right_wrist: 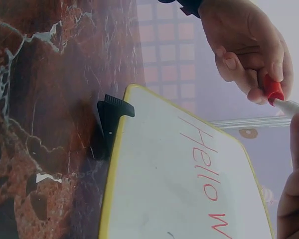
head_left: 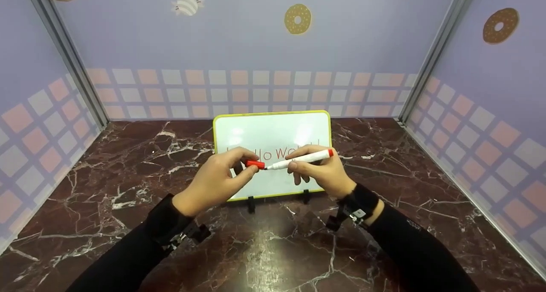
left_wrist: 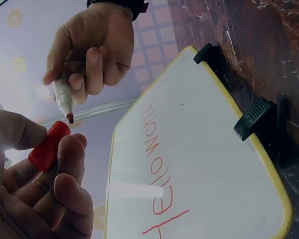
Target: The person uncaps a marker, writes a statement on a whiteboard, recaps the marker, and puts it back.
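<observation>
My left hand (head_left: 217, 176) pinches a red marker cap (left_wrist: 49, 147) between thumb and fingers. In my right hand (head_left: 322, 172) is a white marker (head_left: 313, 156) with a red end, its tip pointing left at the cap. The left wrist view shows the bare red tip just outside the cap's open mouth. Behind both hands stands a whiteboard (head_left: 277, 185) with a yellow frame, bearing red handwriting (right_wrist: 207, 167) that reads "Hello World" in part. The hands cover some of the letters in the head view.
Black clips (left_wrist: 256, 118) hold the board's lower edge on the dark red marbled table (head_left: 273, 249). Purple walls (head_left: 239, 40) with pink and white squares and printed doughnuts rise at the back and both sides.
</observation>
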The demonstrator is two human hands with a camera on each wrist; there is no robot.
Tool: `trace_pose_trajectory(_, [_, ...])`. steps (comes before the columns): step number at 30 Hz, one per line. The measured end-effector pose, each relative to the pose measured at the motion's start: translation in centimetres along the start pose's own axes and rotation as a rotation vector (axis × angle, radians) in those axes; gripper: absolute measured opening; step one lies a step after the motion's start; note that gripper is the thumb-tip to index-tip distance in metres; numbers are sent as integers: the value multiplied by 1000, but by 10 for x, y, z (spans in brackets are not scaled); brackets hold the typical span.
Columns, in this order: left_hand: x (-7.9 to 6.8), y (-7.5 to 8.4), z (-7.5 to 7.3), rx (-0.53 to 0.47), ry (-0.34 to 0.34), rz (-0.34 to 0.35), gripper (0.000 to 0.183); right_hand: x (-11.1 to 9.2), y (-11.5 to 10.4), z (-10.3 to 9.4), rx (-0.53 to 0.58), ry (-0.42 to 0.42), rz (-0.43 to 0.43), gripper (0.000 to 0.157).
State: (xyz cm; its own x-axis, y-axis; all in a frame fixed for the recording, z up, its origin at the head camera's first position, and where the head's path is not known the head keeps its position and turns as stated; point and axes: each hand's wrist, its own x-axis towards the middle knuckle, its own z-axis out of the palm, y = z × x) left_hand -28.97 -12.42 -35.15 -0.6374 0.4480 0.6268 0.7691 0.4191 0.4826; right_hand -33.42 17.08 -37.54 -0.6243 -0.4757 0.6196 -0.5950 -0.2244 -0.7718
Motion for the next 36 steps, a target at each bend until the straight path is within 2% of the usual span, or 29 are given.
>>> trace_pose_trajectory(10, [-1,1,5,-68,-30,-6,13,1,-4,3,17,-1,-17,18])
trace_pose_trajectory(17, [-2,2,7,-206,-131,-82,18,1,-5,7,86,0,17,22])
trace_pose_trajectory(22, [-3,3,8,-250,-186,-121,21,1,-4,9,122,8,34,24])
trace_pose_trajectory(28, [-4,5,12,-267,-202,-96,23,0,-2,11,167,-20,29,25])
trace_pose_trajectory(31, [-4,5,14,-268,-191,-74,23,0,0,12,197,-35,25,21])
trace_pose_trajectory(34, [-4,4,15,-277,-179,-43,23,-2,2,13,234,-26,33,15])
trace_pose_trajectory(36, [-4,3,16,-292,-174,-29,22,-3,4,15,259,-11,46,17])
